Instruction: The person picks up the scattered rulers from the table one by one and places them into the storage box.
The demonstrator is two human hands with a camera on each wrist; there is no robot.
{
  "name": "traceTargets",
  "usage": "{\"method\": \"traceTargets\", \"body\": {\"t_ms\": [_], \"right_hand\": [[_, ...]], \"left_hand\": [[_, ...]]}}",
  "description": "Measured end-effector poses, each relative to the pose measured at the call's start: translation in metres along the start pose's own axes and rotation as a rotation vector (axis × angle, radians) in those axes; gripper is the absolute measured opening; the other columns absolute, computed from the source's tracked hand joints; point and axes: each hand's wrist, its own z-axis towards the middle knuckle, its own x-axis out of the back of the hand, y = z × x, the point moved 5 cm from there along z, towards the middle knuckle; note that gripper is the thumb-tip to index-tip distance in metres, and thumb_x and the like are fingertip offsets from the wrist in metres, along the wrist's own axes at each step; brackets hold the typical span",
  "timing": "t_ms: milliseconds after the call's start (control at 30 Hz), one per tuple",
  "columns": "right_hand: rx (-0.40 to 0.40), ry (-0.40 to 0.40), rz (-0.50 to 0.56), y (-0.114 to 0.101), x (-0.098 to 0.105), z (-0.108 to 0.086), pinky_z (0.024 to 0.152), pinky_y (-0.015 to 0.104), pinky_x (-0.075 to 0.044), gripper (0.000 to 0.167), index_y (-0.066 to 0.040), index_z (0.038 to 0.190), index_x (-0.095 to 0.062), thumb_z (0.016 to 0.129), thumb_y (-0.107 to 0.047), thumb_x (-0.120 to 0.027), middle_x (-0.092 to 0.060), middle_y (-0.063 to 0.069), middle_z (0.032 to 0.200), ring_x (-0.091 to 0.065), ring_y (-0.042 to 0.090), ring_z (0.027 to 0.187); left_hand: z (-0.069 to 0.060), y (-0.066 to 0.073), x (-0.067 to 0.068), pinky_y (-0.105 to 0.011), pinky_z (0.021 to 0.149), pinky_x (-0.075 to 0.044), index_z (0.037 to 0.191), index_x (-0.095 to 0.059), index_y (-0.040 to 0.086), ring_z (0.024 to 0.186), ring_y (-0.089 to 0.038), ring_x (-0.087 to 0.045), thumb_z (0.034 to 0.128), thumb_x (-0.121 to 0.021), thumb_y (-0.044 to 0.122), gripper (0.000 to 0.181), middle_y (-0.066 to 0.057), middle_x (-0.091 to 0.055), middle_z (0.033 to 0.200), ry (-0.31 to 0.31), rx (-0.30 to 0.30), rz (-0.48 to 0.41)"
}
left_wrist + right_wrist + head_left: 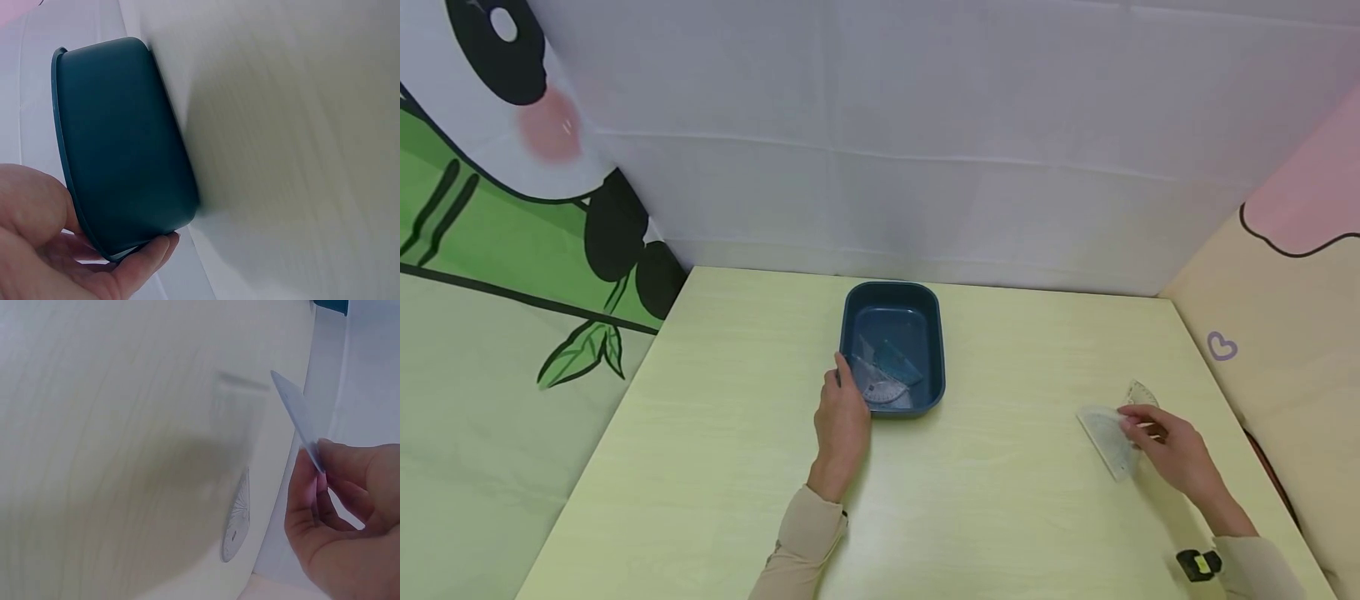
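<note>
My left hand [842, 425] grips the near left side of a dark blue plastic tray [891, 290], thumb at the rim and fingers against the outer wall in the left wrist view. Inside lie a clear protractor [882, 392] and a bluish transparent set square [898, 363], partly overlapping other clear pieces that are hard to make out. On the right, my right hand [1176, 454] pinches a clear triangular set square [1105, 435] between thumb and fingers, held above the table. A clear protractor [237, 525] lies on the tabletop beyond it, partly hidden in the head view.
The pale wooden table [1000, 500] ends at a white cloth backdrop [925, 208] behind the tray. Printed cloth panels stand at the left and right sides. A black band with a yellow-green face [1199, 564] is at the right wrist.
</note>
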Motion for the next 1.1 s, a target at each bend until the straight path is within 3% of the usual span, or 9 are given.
{"method": "traceTargets", "body": {"t_ms": [300,1100], "right_hand": [[-0.008,0.028,0.011,-0.004,-0.002,0.003,0.063,0.017,-0.053,0.024,0.005,0.121,-0.067,0.102,-0.01,-0.063,-0.069,0.018,0.101,-0.063,0.0,0.075],[-0.024,0.068,0.067,-0.012,-0.012,0.017,0.063,0.016,-0.052,0.027,0.004,0.124,-0.067,0.103,-0.013,-0.064,-0.068,0.02,0.104,-0.065,-0.001,0.077]], "left_hand": [[0.0,0.002,0.0,-0.051,0.059,-0.056,0.146,-0.045,-0.012,0.089,-0.041,-0.067,0.0959,-0.06,-0.005,0.053,-0.029,-0.061,0.115,0.036,-0.015,-0.007],[-0.001,0.0,-0.006,-0.051,0.057,-0.055,0.146,-0.046,-0.011,0.086,-0.04,-0.068,0.0945,-0.063,-0.004,0.055,-0.028,-0.061,0.115,0.058,-0.022,0.001]]}}
